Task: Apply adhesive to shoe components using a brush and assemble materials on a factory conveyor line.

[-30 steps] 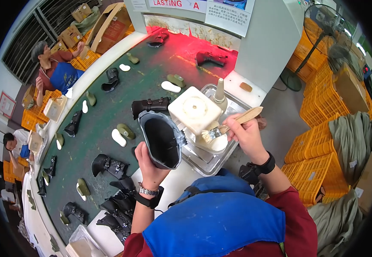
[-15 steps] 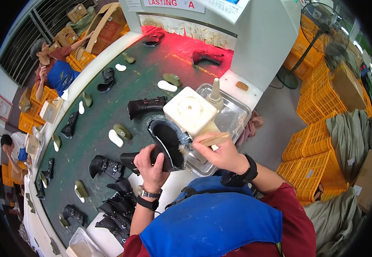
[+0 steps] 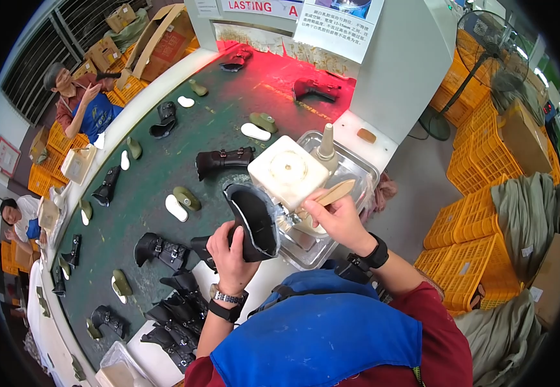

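A black boot upper (image 3: 249,219) is held in my left hand (image 3: 231,255), fingers wrapped round its side. Its wide open edge faces up, and a pale film runs along the rim. My right hand (image 3: 339,222) grips a brush (image 3: 333,193) by its flat wooden handle. The whitened bristles are at the right side of the boot upper's rim; whether they touch it I cannot tell. Just beyond the boot upper stands a white square container (image 3: 280,177). Beside it, a bottle with a pointed nozzle (image 3: 326,151) stands in a metal tray (image 3: 371,169).
A green curved table (image 3: 131,222) carries several dark boots (image 3: 225,161), olive shoe lasts (image 3: 186,198) and white insoles (image 3: 176,208). More black boots (image 3: 176,322) are piled by my left forearm. A red-lit machine opening (image 3: 293,84) lies ahead. Two people sit across the table; orange crates (image 3: 467,251) stand right.
The brush handle has swung to point further up, and my right hand has shifted slightly. The boot upper has moved slightly. Across the table, one person's arm has drawn back from a carton.
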The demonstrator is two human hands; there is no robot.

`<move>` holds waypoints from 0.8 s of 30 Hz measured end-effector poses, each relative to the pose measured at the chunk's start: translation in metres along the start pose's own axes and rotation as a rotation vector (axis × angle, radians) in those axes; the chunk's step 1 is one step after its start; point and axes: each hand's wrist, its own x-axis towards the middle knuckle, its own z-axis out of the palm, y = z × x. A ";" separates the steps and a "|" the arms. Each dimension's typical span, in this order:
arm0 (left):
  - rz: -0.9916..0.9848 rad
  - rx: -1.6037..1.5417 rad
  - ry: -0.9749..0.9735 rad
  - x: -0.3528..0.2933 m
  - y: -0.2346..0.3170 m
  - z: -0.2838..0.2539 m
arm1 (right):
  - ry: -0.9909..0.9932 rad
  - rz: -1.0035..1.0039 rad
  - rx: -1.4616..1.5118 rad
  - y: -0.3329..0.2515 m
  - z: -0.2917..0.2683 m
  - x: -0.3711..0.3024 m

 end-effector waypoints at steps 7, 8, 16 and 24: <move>-0.824 -0.939 0.098 -0.009 -0.005 0.001 | 0.140 -0.028 0.056 0.005 -0.021 0.007; -0.828 -0.986 0.112 -0.011 -0.015 0.002 | 0.147 0.024 0.004 -0.002 -0.025 0.003; -1.074 -1.991 0.193 -0.012 -0.039 0.000 | 0.130 -0.067 -0.148 0.012 -0.035 0.000; -1.018 -2.150 -0.071 -0.010 -0.041 -0.003 | 0.150 -0.269 -0.251 0.036 -0.004 -0.034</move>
